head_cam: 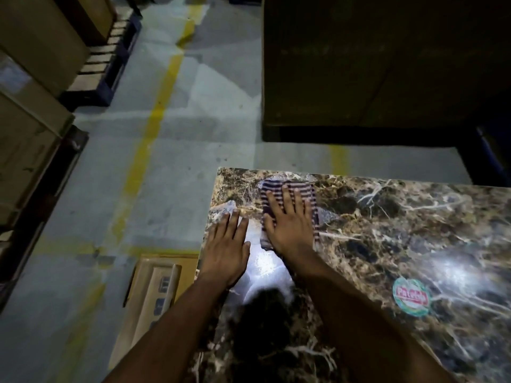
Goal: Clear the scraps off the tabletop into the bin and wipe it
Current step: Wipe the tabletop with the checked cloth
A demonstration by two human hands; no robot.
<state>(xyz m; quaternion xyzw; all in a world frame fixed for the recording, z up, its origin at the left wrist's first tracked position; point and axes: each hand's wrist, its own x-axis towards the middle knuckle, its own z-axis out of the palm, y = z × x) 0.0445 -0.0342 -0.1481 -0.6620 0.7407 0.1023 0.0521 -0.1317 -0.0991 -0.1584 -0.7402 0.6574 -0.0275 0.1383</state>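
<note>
At the bench's far corner, right hand pressed the striped cloth flat, left hand resting, fingers straight; no scraps showed, wiping unfinished.

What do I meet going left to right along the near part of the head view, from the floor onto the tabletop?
Cardboard box on the floor → left hand, flat on the marble tabletop → right hand, pressing the striped cloth → round sticker.
</note>
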